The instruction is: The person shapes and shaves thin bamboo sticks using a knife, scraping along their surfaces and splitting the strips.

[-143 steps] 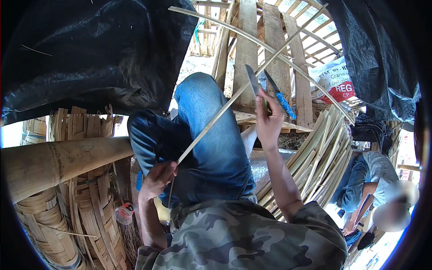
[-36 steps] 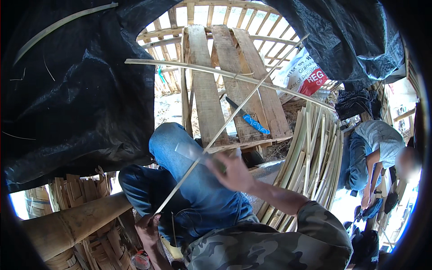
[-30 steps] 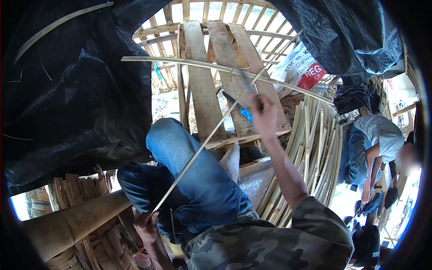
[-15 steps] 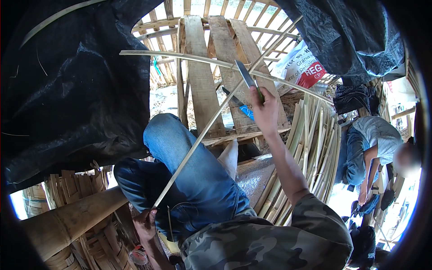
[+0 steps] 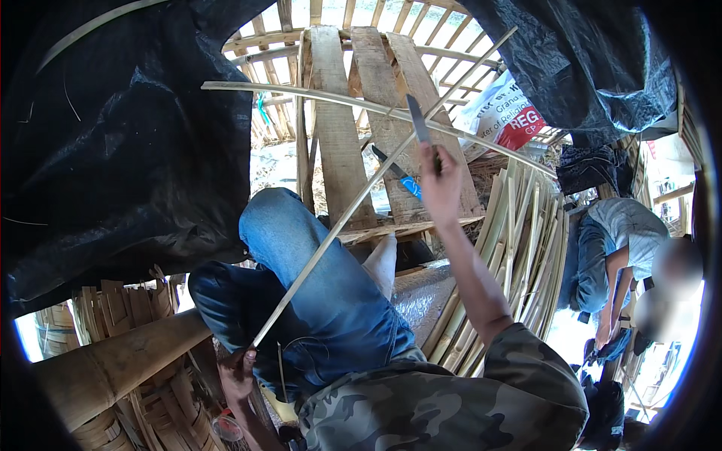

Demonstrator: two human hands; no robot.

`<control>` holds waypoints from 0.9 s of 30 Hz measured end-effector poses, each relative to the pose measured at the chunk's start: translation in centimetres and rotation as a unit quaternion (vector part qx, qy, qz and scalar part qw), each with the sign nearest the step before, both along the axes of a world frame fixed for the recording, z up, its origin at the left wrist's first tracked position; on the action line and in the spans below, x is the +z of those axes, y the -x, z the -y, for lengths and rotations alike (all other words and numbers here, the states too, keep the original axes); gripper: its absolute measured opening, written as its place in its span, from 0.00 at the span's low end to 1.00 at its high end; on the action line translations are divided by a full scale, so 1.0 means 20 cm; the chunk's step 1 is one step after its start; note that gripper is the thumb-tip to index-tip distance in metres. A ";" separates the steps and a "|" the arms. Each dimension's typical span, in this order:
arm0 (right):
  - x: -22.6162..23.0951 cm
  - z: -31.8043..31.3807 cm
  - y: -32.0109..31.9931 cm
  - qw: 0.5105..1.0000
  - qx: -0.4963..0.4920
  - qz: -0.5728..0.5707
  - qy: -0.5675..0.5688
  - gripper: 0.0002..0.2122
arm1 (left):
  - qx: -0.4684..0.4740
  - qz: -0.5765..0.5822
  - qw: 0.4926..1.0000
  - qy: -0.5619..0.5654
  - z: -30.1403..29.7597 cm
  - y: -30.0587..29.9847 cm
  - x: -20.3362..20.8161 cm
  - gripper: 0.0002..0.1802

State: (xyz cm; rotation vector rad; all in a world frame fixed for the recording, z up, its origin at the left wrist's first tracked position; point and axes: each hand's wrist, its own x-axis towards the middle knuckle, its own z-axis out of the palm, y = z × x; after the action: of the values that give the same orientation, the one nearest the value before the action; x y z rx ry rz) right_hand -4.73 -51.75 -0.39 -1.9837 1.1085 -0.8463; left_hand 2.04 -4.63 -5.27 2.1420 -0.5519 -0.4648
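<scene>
My left hand (image 5: 238,371), low on the left, is closed on the near end of a long thin bamboo strip (image 5: 322,249). The strip slants up across my jeans to the far right. In my right hand (image 5: 442,183) is a knife (image 5: 418,120), gripped by its handle with the blade pointing away from me, over the bamboo strip. Whether the blade touches the strip I cannot tell. A second bamboo strip (image 5: 301,92) lies crosswise over the wooden planks (image 5: 335,143), crossing the held one near the blade. A blue-handled knife (image 5: 409,185) rests on the planks beside my right hand.
A thick bamboo pole (image 5: 120,368) lies at left near woven bamboo (image 5: 162,410). Right of my legs is a stack of split bamboo strips (image 5: 519,263). Black plastic sheeting (image 5: 128,173) hangs left. A printed sack (image 5: 502,116) stands far right; another person (image 5: 628,240) bends over at right.
My right hand has turned the knife more upright and shifted slightly right and nearer to me. The held strip's far end has moved a little to the right; my left hand is slightly lower.
</scene>
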 end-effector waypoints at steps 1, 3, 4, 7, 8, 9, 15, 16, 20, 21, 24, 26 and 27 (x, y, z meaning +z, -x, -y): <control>0.01 -0.12 -0.03 0.998 0.041 -0.039 -0.026 0.16 | 0.012 -0.013 1.000 -0.004 -0.01 0.00 -0.01 0.20; -0.08 -0.47 0.05 0.972 0.227 -0.068 0.011 0.11 | 0.010 -0.013 1.000 -0.016 0.02 0.01 0.00 0.20; -0.05 -0.63 0.14 0.936 0.297 -0.187 0.038 0.10 | -0.001 -0.014 1.000 -0.021 0.04 0.00 0.00 0.21; -0.02 -0.62 0.12 0.932 0.311 -0.187 0.011 0.09 | -0.013 -0.020 0.999 -0.042 0.01 0.00 0.02 0.20; -0.03 -0.52 0.08 0.965 0.249 -0.071 -0.043 0.09 | -0.010 -0.005 0.999 -0.036 0.00 0.02 0.03 0.20; 0.01 -0.39 0.02 0.984 0.157 -0.074 -0.036 0.12 | -0.013 -0.029 0.998 -0.050 -0.01 0.03 0.06 0.19; -0.02 -0.25 0.00 0.983 0.141 -0.121 0.012 0.13 | -0.002 -0.003 0.999 -0.051 0.05 0.01 0.08 0.18; -0.10 -0.47 0.05 0.960 0.244 -0.140 -0.005 0.12 | 0.002 -0.006 0.998 -0.055 0.05 0.00 0.08 0.18; -0.04 -0.81 0.20 0.905 0.359 -0.227 -0.024 0.13 | 0.007 0.005 0.998 -0.059 0.03 0.01 0.10 0.18; -0.04 -0.72 0.16 0.945 0.278 -0.172 -0.030 0.13 | 0.008 -0.004 0.999 -0.053 0.01 0.02 0.08 0.18; -0.03 -0.17 0.05 0.996 0.050 -0.067 -0.019 0.18 | 0.004 -0.008 0.999 -0.032 0.01 0.02 0.06 0.18; 0.03 -0.09 0.02 0.997 0.040 -0.052 0.047 0.20 | 0.009 0.001 1.000 -0.024 0.01 0.03 0.05 0.18; 0.03 -0.14 0.02 0.995 0.033 -0.093 -0.003 0.19 | 0.004 -0.001 0.999 -0.033 0.00 0.02 0.05 0.18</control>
State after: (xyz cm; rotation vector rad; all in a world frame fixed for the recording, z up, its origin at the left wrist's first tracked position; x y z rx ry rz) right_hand -5.05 -48.92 0.22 -2.1153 1.1397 -0.6341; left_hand 1.59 -4.70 -4.32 2.2053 -0.5324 -0.4875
